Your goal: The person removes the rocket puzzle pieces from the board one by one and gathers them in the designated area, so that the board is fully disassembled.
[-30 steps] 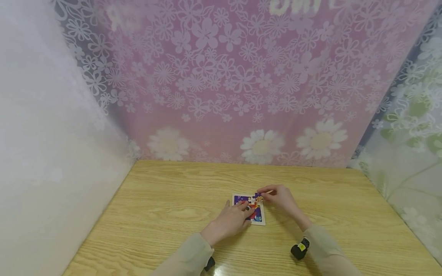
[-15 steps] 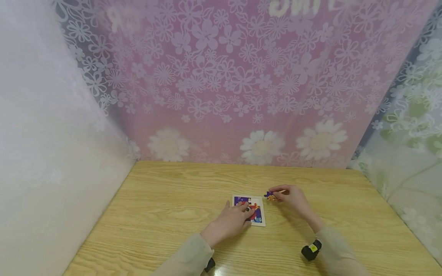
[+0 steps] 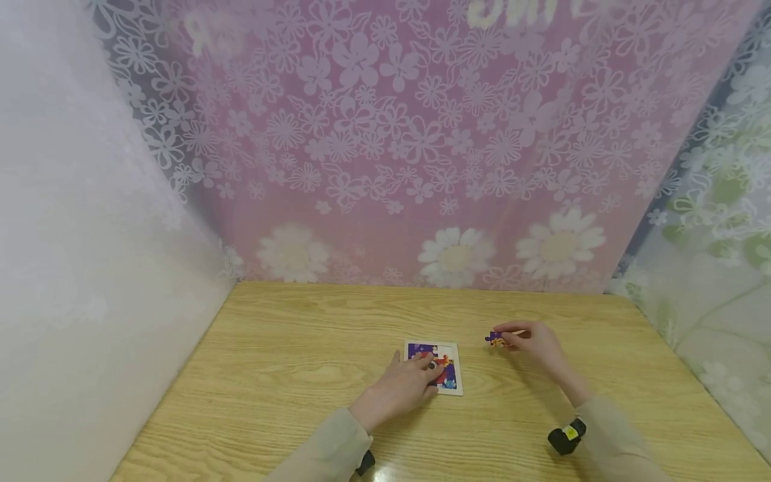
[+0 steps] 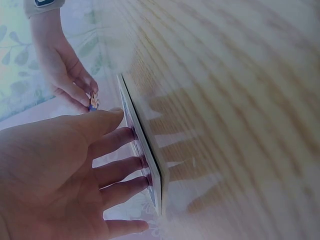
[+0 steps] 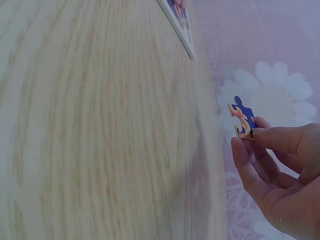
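A small jigsaw puzzle in a white-framed tray (image 3: 460, 385) lies on the table, its picture purple and red. Across it rests my left hand (image 3: 402, 383), fingers spread and fairly straight, fingertips touching the picture in the left wrist view. The tray's upper right corner shows a white gap. To the right of the tray, my right hand (image 3: 538, 348) pinches a puzzle piece (image 5: 244, 119) between thumb and fingers, raised off the table. That piece is dark blue with an orange and yellow flame-like pattern. My left hand hides much of the picture.
The wooden table (image 3: 289, 361) stretches around the tray. A pink floral curtain (image 3: 385, 167) hangs behind its far edge, with pale cloth on the left and right sides. A black wrist camera (image 3: 566, 438) sits on my right wrist.
My right hand has lifted the puzzle piece out of the tray's upper right corner and carried it to the right, exposing the white gap. The left hand has stayed in place.
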Demonstrator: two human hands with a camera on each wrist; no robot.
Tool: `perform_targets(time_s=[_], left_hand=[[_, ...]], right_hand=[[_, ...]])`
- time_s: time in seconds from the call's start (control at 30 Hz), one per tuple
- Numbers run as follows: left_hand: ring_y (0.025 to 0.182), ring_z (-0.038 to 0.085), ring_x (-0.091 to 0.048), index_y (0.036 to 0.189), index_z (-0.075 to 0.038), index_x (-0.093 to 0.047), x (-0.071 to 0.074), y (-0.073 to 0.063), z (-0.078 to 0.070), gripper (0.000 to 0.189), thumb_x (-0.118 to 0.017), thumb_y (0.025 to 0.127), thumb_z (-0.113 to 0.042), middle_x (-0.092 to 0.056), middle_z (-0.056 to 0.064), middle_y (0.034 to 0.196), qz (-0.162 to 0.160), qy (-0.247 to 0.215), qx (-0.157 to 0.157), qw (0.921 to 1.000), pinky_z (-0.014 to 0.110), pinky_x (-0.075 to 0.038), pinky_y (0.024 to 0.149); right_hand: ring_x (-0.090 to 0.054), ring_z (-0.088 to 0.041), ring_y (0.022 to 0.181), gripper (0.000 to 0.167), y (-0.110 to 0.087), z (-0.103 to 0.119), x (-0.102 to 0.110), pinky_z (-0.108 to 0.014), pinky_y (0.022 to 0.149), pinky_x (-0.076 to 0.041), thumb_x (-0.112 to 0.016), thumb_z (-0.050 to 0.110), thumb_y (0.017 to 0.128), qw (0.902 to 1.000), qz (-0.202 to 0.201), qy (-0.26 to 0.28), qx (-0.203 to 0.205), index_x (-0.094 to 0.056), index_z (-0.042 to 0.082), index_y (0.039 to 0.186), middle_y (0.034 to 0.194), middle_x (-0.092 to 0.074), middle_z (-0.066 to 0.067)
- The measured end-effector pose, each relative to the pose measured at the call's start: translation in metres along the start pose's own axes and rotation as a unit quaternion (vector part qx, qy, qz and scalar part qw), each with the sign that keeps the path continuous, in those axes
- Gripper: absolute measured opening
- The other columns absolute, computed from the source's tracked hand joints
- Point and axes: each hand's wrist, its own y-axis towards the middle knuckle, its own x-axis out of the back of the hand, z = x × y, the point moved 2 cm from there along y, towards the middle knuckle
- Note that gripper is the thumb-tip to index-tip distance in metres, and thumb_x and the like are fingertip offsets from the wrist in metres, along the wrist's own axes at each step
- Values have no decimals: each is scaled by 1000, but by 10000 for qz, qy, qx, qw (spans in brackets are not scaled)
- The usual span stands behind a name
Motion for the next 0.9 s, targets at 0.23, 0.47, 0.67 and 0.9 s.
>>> perform_targets(time_s=[0.23,0.47,0.67,0.9], left_hand=[[149,21,-45,151,-27,-53,0,0,1,47,-56,106,-38,-46,4,160,-41,66,-53,10000,62,-38,118],[149,20,-45,151,-28,-53,-1,1,2,46,-56,106,-38,-46,4,160,-23,119,-68,9999,62,-39,118],[149,21,-45,151,-28,-53,-1,1,2,46,-55,106,-38,-46,3,160,-30,67,-61,10000,62,-38,118],[149,21,-45,151,-27,-53,0,1,2,47,-55,106,-38,-46,3,160,-14,8,-51,10000,62,-38,119]], right_hand=[[-78,-22,89,30,-3,-12,17,-35,77,-64,-62,12,102,10000,-34,-11,79,-69,-6,126,121,-71,-29],[-78,-18,89,32,-5,-26,35,-34,78,-64,-61,12,104,9998,-99,-133,62,-67,-8,128,127,-67,-31],[-78,-16,88,33,-6,-35,48,-33,78,-64,-61,13,103,9993,-166,-338,81,-66,-7,129,130,-65,-32],[-78,-20,90,32,-5,-52,62,-31,77,-64,-61,10,103,9980,-215,-597,-44,-66,-8,129,127,-67,-32]])
